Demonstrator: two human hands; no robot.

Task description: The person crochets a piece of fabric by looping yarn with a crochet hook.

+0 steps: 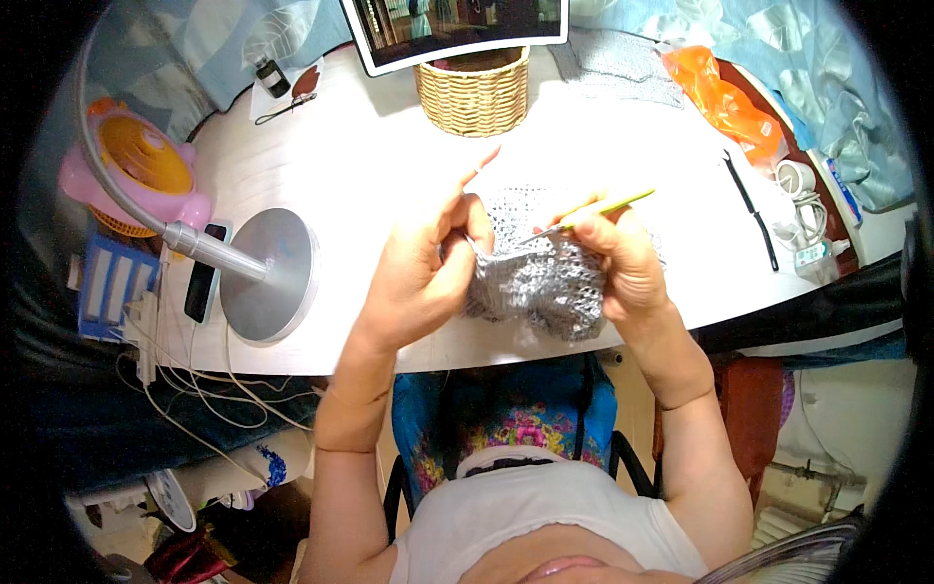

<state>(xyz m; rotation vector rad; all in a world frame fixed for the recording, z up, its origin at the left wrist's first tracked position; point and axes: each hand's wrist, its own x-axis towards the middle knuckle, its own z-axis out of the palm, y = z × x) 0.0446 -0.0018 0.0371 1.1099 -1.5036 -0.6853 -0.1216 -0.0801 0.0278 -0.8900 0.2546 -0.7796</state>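
A grey openwork crochet piece (550, 282) hangs between my two hands at the near edge of the white table. My left hand (433, 258) pinches its upper left edge between thumb and fingers, with one finger raised toward the basket. In my right hand (623, 253) is a crochet hook (618, 202) with a yellow-green handle; its metal shaft points left to the edge pinched by my left hand. The lower fingers of the right hand also touch the right side of the piece. The hook's very tip and the working yarn are too fine to make out.
A wicker basket (474, 95) stands beyond my hands, below a screen (457, 29). At the left are a lamp base (269, 277), a phone (202, 282) and a pink fan (136, 161). Folded grey knitting (623, 68), an orange bag (725, 102) and a black stick (751, 209) lie right.
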